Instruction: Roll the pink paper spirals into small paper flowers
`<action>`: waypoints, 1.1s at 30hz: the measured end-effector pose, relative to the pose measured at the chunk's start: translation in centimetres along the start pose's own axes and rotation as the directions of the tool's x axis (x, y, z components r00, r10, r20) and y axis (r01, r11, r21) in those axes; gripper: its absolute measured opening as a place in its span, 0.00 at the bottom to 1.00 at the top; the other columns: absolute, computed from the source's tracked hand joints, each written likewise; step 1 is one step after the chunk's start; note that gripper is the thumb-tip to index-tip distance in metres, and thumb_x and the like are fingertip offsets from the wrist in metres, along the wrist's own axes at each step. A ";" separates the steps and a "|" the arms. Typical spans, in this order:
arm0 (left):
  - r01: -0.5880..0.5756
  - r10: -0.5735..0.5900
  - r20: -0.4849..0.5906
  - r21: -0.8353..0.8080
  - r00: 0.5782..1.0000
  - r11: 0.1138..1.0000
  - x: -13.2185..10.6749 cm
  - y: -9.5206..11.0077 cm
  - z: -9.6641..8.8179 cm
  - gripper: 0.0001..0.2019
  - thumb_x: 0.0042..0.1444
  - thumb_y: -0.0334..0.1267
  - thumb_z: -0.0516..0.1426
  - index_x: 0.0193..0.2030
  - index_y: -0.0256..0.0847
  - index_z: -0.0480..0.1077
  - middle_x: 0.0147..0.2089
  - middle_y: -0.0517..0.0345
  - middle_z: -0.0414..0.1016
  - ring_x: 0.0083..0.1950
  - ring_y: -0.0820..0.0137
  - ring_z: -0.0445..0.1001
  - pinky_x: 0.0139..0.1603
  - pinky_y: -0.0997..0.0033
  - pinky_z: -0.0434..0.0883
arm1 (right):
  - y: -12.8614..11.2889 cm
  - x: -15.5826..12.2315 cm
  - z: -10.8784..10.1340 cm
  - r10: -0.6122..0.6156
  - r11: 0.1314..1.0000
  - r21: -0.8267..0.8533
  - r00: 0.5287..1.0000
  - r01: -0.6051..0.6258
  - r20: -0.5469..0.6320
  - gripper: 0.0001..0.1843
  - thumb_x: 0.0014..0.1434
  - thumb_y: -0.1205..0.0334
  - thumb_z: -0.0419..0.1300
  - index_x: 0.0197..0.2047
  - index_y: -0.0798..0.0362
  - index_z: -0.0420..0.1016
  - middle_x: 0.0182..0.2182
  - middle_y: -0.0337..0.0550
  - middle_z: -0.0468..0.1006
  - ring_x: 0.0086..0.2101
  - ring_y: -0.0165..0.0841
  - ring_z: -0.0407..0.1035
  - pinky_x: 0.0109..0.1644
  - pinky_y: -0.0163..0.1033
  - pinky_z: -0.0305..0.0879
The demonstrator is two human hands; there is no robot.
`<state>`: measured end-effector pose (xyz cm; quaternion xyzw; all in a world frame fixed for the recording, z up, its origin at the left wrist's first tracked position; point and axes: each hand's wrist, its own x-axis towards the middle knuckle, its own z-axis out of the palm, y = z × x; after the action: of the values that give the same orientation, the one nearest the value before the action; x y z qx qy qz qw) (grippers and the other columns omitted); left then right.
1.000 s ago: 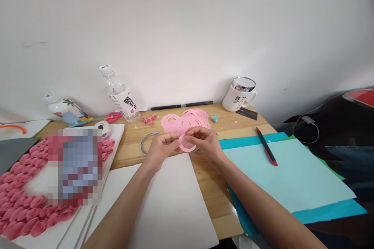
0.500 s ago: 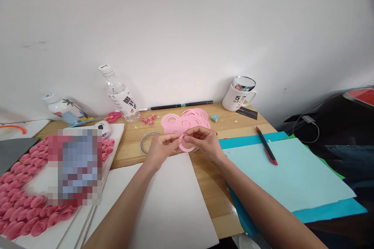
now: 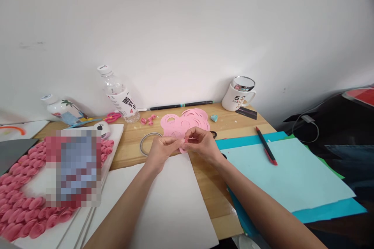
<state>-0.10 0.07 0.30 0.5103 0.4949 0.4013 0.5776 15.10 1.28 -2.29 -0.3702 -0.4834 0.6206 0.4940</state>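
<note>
My left hand (image 3: 164, 149) and my right hand (image 3: 202, 144) meet fingertip to fingertip above the table. Between them they pinch a pink paper strip (image 3: 182, 150), part of which hangs below the fingers in a curl. Most of the strip is hidden by my fingers. Just behind lie pink paper spiral cutouts (image 3: 194, 118), spread in an overlapping pile. Several small rolled pink paper roses (image 3: 149, 120) sit further left, and a small blue paper roll (image 3: 214, 118) lies to the right of the pile.
White paper (image 3: 172, 202) lies under my forearms. At left is a board covered with pink paper roses (image 3: 36, 227). A bottle (image 3: 121, 97), a mug (image 3: 233, 97) and a black pen (image 3: 181, 105) stand or lie by the wall. A red-black pen (image 3: 265, 146) rests on blue paper (image 3: 292, 179).
My fingers have drawn closer together on the pink strip, and its hanging loop now shows less. A black scissor-like loop shows more beside my right hand.
</note>
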 end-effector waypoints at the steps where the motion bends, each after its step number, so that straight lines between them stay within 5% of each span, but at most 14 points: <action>1: 0.018 -0.018 -0.009 -0.010 1.000 1.000 0.0 -0.1 0.0 0.11 0.42 0.43 0.63 0.23 0.36 0.78 0.25 0.54 0.77 0.31 0.67 0.73 0.37 0.69 0.71 | 0.0 0.0 0.0 0.016 1.000 0.002 1.000 -0.016 0.005 0.17 0.33 0.65 0.71 0.26 0.54 0.68 0.24 0.33 0.70 0.23 0.26 0.67 0.28 0.34 0.65; 11: 0.019 -0.051 -0.196 -0.165 0.979 0.986 0.5 -0.6 -0.2 0.09 0.37 0.41 0.66 0.23 0.36 0.77 0.23 0.56 0.76 0.26 0.71 0.72 0.31 0.72 0.72 | 0.0 0.1 0.2 0.133 0.990 -0.066 0.987 -0.128 0.086 0.21 0.37 0.60 0.71 0.34 0.53 0.69 0.30 0.38 0.74 0.29 0.28 0.70 0.36 0.38 0.68; 18: -0.008 -0.025 -0.290 -0.114 0.957 0.993 0.7 -0.5 -0.8 0.12 0.36 0.43 0.66 0.26 0.37 0.78 0.26 0.53 0.79 0.28 0.68 0.75 0.33 0.72 0.72 | 0.3 0.3 -0.4 0.162 0.987 -0.001 0.987 -0.162 -0.001 0.19 0.41 0.55 0.69 0.35 0.54 0.69 0.22 0.33 0.72 0.24 0.28 0.71 0.34 0.38 0.70; 26: -0.030 0.038 -0.142 0.059 0.989 0.998 0.3 0.1 -0.5 0.09 0.39 0.42 0.65 0.23 0.38 0.78 0.24 0.55 0.77 0.28 0.69 0.74 0.30 0.72 0.72 | 0.4 0.7 -1.1 0.067 0.998 0.008 0.981 -0.067 -0.182 0.25 0.37 0.55 0.70 0.36 0.53 0.67 0.23 0.35 0.74 0.24 0.28 0.71 0.34 0.39 0.70; 33: 0.014 -0.013 -0.007 0.094 1.000 0.995 0.0 -0.2 0.2 0.08 0.40 0.40 0.65 0.27 0.38 0.76 0.25 0.55 0.78 0.25 0.69 0.73 0.29 0.71 0.70 | 0.2 0.6 -0.9 -0.030 0.998 -0.059 0.996 0.024 -0.089 0.21 0.41 0.57 0.68 0.37 0.53 0.67 0.26 0.38 0.76 0.26 0.28 0.69 0.34 0.37 0.68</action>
<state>0.08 -0.03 0.13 0.5322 0.5185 0.3752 0.5542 15.80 2.03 -2.71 -0.4053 -0.4835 0.5823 0.5127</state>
